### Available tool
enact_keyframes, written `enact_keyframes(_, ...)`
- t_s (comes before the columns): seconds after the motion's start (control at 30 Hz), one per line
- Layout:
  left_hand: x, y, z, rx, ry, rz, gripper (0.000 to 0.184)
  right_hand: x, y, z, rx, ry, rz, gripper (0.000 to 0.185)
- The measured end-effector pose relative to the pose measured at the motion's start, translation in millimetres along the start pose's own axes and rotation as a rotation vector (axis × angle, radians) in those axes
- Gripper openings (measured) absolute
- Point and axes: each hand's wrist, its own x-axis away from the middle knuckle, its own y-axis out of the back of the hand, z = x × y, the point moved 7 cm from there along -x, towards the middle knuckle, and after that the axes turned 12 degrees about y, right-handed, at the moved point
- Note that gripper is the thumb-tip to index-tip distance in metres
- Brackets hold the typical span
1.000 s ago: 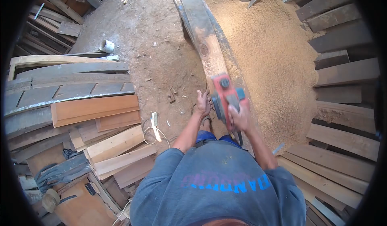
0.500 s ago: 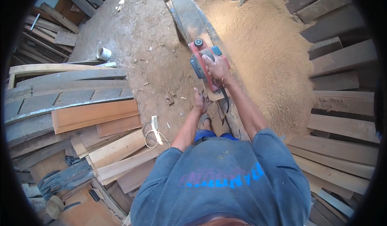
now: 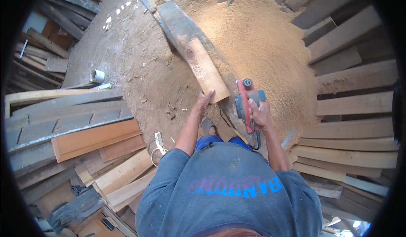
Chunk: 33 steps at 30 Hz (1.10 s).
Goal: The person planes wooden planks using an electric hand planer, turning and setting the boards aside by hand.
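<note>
My right hand [image 3: 260, 113] is wrapped around the handle of a red and dark-grey electric planer [image 3: 245, 84], which is off the board to its right. A long wooden board [image 3: 207, 70] lies along a narrow bench [image 3: 222, 63]. Its near part is pale, freshly planed wood with a dark knot, and its far part is still grey and rough. My left hand [image 3: 206, 101] grips the near end of the board at its left corner, thumb on top and fingers underneath. A cord runs from the planer's rear toward my legs.
A broad heap of sawdust [image 3: 279, 59] covers the ground right of the bench. Stacked planks [image 3: 355, 106] line the right side, and more boards [image 3: 97, 139] are piled on the left. A white cup-like container [image 3: 97, 76] and a white power strip [image 3: 158, 140] lie to the left.
The planer has come off the board, back toward me and to the right, in my right hand. My left hand has taken hold of the board's near end. More pale wood is exposed.
</note>
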Motion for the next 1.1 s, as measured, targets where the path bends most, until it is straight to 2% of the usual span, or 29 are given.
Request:
enact_keyframes(0.07,9.5,0.6,-3.6,-0.076,0.010,-0.028,0.079,20.5,7.3,-18.1,0.038,-0.026,-0.003,0.032)
enact_keyframes(0.17,24.8,2.4,-20.9,-0.484,-0.011,-0.166,0.089,39.9,16.7,-70.4,0.088,-0.071,0.021,0.039)
enact_keyframes(0.23,50.2,8.8,-27.8,-0.689,-0.022,-0.404,0.097,50.1,16.5,-77.8,0.147,-0.069,0.052,0.051)
enact_keyframes(0.27,65.0,10.2,-28.0,-0.783,-0.024,-0.522,0.101,53.5,17.8,-83.8,0.113,-0.097,0.065,0.052)
enact_keyframes(0.37,126.7,-18.3,-40.1,-0.965,-0.015,-0.621,0.113,62.6,22.0,-101.1,0.042,-0.148,0.095,0.054)
enact_keyframes(0.47,152.5,-36.5,-30.2,-1.063,0.076,-0.665,0.113,63.3,22.9,-120.1,0.008,-0.137,0.097,0.054)
enact_keyframes(0.53,157.0,-42.1,-23.3,-1.145,0.036,-0.764,0.109,61.8,23.9,-134.1,-0.026,-0.156,0.088,0.055)
enact_keyframes(0.6,154.1,-50.4,-22.7,-1.226,0.012,-0.829,0.101,60.6,23.7,-130.8,-0.064,-0.151,0.082,0.044)
enact_keyframes(0.7,152.4,-52.2,-21.8,-1.299,-0.090,-0.865,0.100,66.6,26.2,-120.4,0.000,-0.179,0.067,0.041)
enact_keyframes(0.73,150.2,-49.9,-22.6,-1.305,-0.111,-0.836,0.099,65.2,28.0,-118.9,0.042,-0.188,0.061,0.041)
enact_keyframes(0.83,157.0,-33.6,-27.9,-1.226,-0.177,-0.697,0.099,61.9,31.7,-78.9,0.766,0.273,-0.154,0.045)
enact_keyframes(0.87,160.4,-25.2,-30.7,-1.142,-0.206,-0.606,0.102,59.4,30.3,-75.1,0.791,0.274,-0.166,0.049)
enact_keyframes(0.9,164.3,-18.0,-31.3,-1.057,-0.230,-0.514,0.105,61.2,24.4,-32.7,0.816,0.271,-0.179,0.054)
enact_keyframes(0.93,150.8,5.7,-16.2,-0.918,-0.177,-0.435,0.108,61.0,15.7,2.1,0.843,0.265,-0.190,0.060)
enact_keyframes(1.0,105.2,54.7,25.5,-0.639,-0.078,-0.277,0.114,44.8,-7.5,33.8,0.703,0.209,-0.136,0.070)
enact_keyframes(1.03,108.4,55.3,28.2,-0.572,-0.038,-0.233,0.116,34.7,-21.2,42.9,0.633,0.183,-0.110,0.076)
enact_keyframes(1.1,113.8,55.9,34.1,-0.445,0.045,-0.148,0.119,7.5,-59.9,22.9,0.701,0.155,-0.033,0.084)
